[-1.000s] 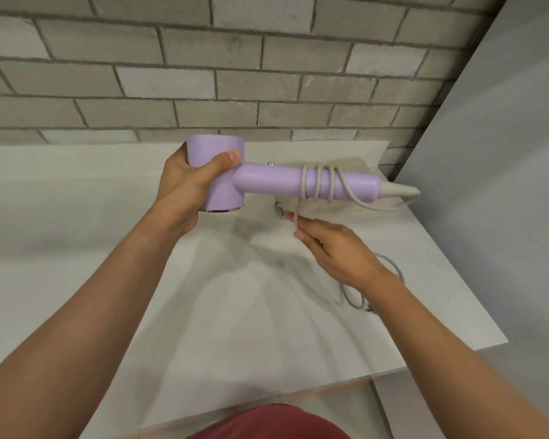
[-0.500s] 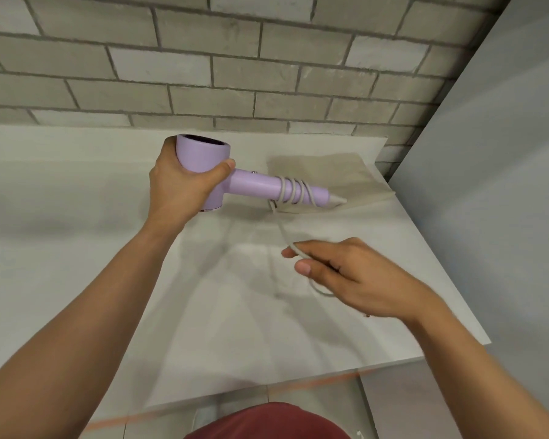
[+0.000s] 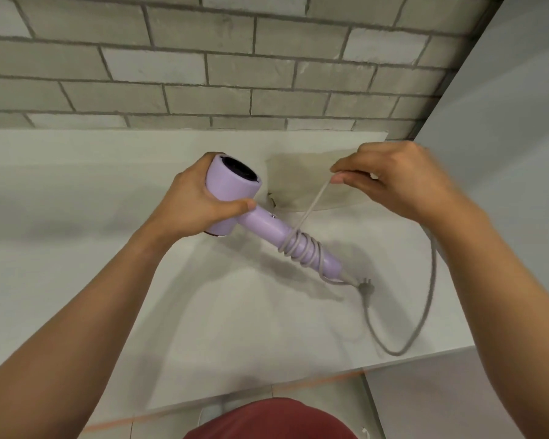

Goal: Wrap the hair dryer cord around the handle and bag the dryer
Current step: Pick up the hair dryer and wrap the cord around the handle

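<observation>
Hair dryer [image 3: 235, 198], lilac, held above the white counter [image 3: 76, 185] near the middle of the view. The left hand [image 3: 191, 204] gripped its head, fingers curled round the barrel and thumb pressed across the near side. The handle [image 3: 263, 224] pointed to about 4 o'clock; half a second before it had pointed nearer 3 o'clock.

Cord [image 3: 311, 207], grey. Some four or five turns lay close together on the lower half of the handle. From the topmost turn a taut run rose toward 1 o'clock to the right hand [image 3: 393, 182], which pinched it between thumb and fingertips. Half a second earlier that hand had been low, at 5 o'clock of the dryer and near the counter; it had since swung up over the bag [image 3: 298, 172]. This was judged a fresh turn in progress, each pass taking up slack.

Slack ran down beside the right forearm and swept in a wide loop at 4 o'clock. It ended at the plug [image 3: 366, 288], just beside the handle's end.

Bag, beige, lay flat on the counter at 1 o'clock of the dryer head, untouched — bagging not yet begun, and wrapping judged roughly half done.
</observation>
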`<move>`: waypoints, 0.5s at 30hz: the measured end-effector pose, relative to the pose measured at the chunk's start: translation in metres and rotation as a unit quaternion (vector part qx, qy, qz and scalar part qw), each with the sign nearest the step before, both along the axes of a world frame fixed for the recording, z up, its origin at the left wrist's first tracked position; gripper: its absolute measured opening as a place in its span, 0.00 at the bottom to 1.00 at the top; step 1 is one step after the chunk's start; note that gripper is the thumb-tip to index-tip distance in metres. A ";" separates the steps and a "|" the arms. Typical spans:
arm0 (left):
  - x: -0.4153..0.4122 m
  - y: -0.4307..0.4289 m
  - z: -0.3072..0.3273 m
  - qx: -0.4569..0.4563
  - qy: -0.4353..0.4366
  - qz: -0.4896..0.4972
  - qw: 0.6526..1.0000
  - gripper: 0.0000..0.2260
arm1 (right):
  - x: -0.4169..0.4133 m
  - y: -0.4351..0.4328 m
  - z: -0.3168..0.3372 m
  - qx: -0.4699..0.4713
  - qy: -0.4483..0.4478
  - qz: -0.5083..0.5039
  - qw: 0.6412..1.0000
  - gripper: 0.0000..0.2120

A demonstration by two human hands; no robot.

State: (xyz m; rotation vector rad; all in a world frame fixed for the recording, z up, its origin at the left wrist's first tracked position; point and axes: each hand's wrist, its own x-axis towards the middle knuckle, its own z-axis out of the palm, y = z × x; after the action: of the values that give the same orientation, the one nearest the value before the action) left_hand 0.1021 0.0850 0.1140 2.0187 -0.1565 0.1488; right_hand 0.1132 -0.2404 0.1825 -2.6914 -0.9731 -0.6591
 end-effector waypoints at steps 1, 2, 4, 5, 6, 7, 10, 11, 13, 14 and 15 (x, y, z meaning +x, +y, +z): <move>0.000 0.002 0.000 -0.010 0.004 -0.014 1.000 0.27 | 0.005 -0.002 -0.003 0.029 0.018 0.002 0.999 0.16; 0.000 0.005 0.000 -0.023 0.007 -0.027 0.999 0.27 | 0.009 -0.002 -0.006 0.057 0.032 0.007 0.998 0.15; 0.000 0.008 0.000 -0.055 0.012 -0.049 0.997 0.28 | 0.012 0.000 -0.013 0.095 0.050 0.011 0.994 0.12; 0.000 0.009 0.001 -0.073 0.015 -0.058 0.996 0.29 | 0.013 0.001 -0.017 0.106 0.059 0.008 0.993 0.11; 0.000 0.010 0.002 -0.089 0.017 -0.067 0.994 0.29 | 0.013 0.002 -0.022 0.119 0.070 0.006 0.990 0.09; 0.000 0.010 0.003 -0.104 0.019 -0.073 0.992 0.29 | 0.014 0.002 -0.026 0.131 0.085 0.005 0.988 0.08; 0.001 0.011 0.005 -0.135 0.023 -0.082 0.987 0.26 | 0.018 0.005 -0.038 0.168 0.131 0.002 0.977 0.07; 0.002 0.011 0.006 -0.143 0.025 -0.084 0.986 0.26 | 0.019 0.006 -0.042 0.171 0.140 0.002 0.975 0.08; 0.003 0.009 0.006 -0.163 0.026 -0.088 0.982 0.27 | 0.019 0.009 -0.050 0.173 0.150 0.001 0.974 0.09; 0.003 0.008 0.007 -0.177 0.028 -0.089 0.980 0.27 | 0.020 0.011 -0.054 0.177 0.156 0.003 0.972 0.10; 0.004 0.007 0.007 -0.192 0.030 -0.090 0.977 0.27 | 0.020 0.013 -0.057 0.178 0.163 0.007 0.970 0.11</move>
State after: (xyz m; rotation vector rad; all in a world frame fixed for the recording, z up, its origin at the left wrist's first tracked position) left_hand 0.1059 0.0916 0.1212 1.6137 -0.2519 0.0006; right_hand 0.1333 -0.2274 0.1255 -2.3705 -0.7112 -0.3307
